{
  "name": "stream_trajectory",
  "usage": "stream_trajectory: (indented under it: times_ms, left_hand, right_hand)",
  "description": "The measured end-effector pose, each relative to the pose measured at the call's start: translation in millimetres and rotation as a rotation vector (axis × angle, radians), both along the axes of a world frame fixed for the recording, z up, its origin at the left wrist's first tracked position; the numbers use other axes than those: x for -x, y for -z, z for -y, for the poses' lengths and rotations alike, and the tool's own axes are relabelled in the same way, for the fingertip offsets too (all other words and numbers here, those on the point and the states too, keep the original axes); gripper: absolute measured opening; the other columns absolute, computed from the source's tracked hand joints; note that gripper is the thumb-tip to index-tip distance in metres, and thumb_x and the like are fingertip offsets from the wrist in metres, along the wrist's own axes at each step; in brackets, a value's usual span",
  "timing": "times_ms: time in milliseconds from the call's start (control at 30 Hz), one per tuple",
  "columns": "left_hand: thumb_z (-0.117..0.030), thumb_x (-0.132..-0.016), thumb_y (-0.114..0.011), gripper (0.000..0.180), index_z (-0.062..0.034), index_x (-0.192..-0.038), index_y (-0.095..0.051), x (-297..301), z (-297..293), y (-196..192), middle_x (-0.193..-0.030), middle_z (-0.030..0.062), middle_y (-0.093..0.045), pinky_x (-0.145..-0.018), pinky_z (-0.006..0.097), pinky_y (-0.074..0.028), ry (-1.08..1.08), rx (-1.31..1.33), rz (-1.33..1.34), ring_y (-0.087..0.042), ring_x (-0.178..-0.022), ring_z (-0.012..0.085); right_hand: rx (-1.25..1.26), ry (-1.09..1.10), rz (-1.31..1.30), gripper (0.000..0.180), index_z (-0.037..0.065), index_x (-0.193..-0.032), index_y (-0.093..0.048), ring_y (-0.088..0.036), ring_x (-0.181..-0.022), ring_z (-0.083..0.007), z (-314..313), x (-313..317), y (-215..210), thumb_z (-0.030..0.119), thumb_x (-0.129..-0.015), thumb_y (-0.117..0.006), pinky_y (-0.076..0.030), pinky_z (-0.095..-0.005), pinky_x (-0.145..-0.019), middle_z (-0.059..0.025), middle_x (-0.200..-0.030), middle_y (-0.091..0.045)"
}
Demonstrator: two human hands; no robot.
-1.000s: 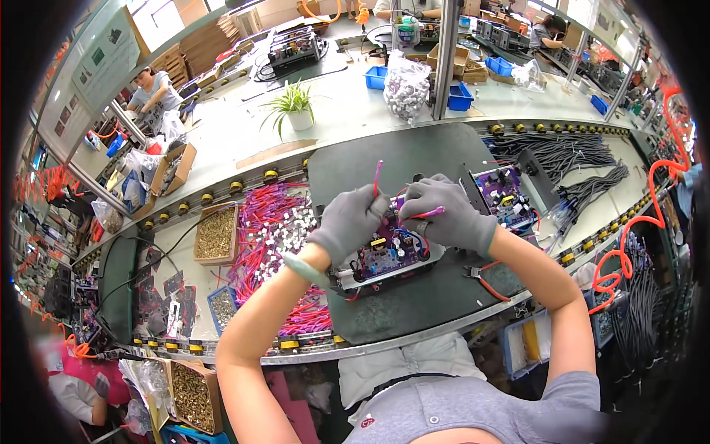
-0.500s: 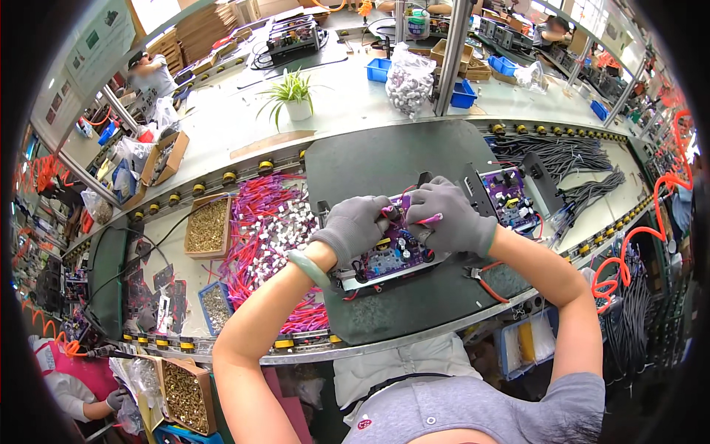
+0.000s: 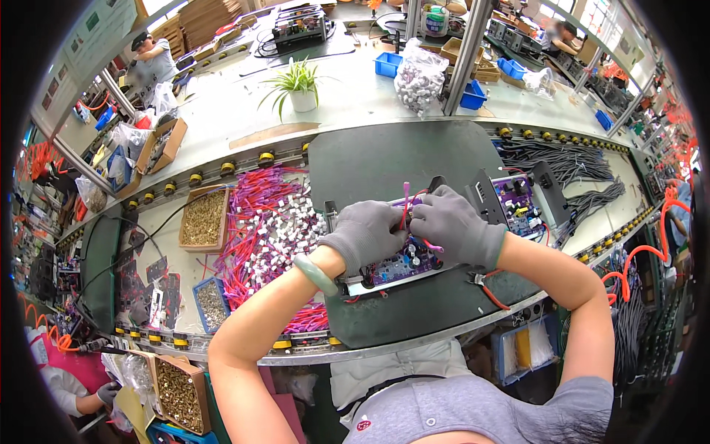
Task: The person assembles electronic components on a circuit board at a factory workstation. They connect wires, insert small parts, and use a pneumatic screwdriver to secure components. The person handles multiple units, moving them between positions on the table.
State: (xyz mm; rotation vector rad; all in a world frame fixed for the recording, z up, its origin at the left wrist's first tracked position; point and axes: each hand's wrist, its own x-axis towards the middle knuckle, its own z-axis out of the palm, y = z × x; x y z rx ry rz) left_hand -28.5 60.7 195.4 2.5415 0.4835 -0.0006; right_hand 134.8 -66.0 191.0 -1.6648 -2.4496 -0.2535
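Both my hands wear grey gloves and work close together over a purple circuit board (image 3: 405,268) in an open metal chassis. My left hand (image 3: 366,233) has its fingertips closed on a red wire (image 3: 404,216), whose purple-sleeved end points up between the hands. My right hand (image 3: 460,228) is pinched beside it; a second purple-sleeved wire end (image 3: 433,246) sticks out under its fingers. The fingertips partly hide the wires and the board's far side. A similar purple board (image 3: 518,203) in a black-sided chassis stands to the right.
Left of the chassis lie many red and purple wires with white connectors (image 3: 277,237). Beyond them are a carton of brass-coloured small parts (image 3: 201,244) and a blue tray (image 3: 211,305). Red-handled pliers (image 3: 492,294) lie at the mat's right front. Black cables (image 3: 562,159) are heaped at right.
My hands have drawn closer together, the left shifting right and slightly down. The red wire's purple end now stands upright between them; the view has shifted slightly.
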Motion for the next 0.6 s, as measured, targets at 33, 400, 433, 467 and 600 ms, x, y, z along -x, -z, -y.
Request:
stream_trajectory:
  times_ms: [33,400,433,467,600]
  left_hand:
    - [-0.031,-0.083,-0.066,0.023,-0.0122,-0.095,-0.072,-1,-1,-2,-0.086,0.0158,-0.070,-0.076,0.045,-0.053,0.016,-0.033,0.006,-0.068,-0.083,0.0350]
    - [-0.029,-0.085,-0.067,0.021,-0.0123,-0.095,-0.075,-2,0,-13,-0.084,0.0162,-0.070,-0.078,0.045,-0.054,0.026,-0.076,-0.081,-0.069,-0.082,0.0352]
    - [-0.029,-0.084,-0.068,0.022,-0.0130,-0.097,-0.075,-5,-3,-9,-0.084,0.0161,-0.071,-0.078,0.044,-0.054,-0.018,-0.005,-0.025,-0.069,-0.082,0.0348]
    - [-0.030,-0.084,-0.069,0.022,-0.0138,-0.098,-0.075,-5,-5,-3,-0.085,0.0160,-0.071,-0.078,0.043,-0.054,-0.071,0.073,0.018,-0.069,-0.082,0.0343]
    - [-0.032,-0.084,-0.066,0.023,-0.0179,-0.099,-0.076,-11,0,4,-0.085,0.0138,-0.072,-0.078,0.042,-0.055,-0.070,-0.049,0.022,-0.070,-0.081,0.0328]
  right_hand:
    - [-0.016,-0.005,0.000,0.014,0.012,-0.082,-0.063,-0.064,-0.089,-0.0223,-1,3,0,0.011,-0.070,-0.068,-0.047,-0.0410,-0.084,-0.0029,-0.086,-0.063]
    - [0.059,0.100,-0.242,0.007,0.010,-0.083,-0.066,-0.066,-0.085,-0.0264,-1,-3,2,0.014,-0.078,-0.069,-0.049,-0.0425,-0.078,-0.0080,-0.085,-0.065]
    - [-0.006,0.122,-0.385,0.007,0.009,-0.082,-0.066,-0.066,-0.082,-0.0267,2,-8,5,0.014,-0.078,-0.070,-0.049,-0.0423,-0.075,-0.0088,-0.084,-0.065]
    - [-0.063,0.132,-0.542,0.007,0.008,-0.081,-0.066,-0.066,-0.079,-0.0271,3,-7,8,0.013,-0.078,-0.071,-0.049,-0.0422,-0.072,-0.0095,-0.082,-0.065]
    - [-0.160,0.110,-0.881,0.008,0.006,-0.083,-0.069,-0.062,-0.071,-0.0258,5,-7,13,0.007,-0.077,-0.074,-0.049,-0.0370,-0.064,-0.0096,-0.078,-0.063]
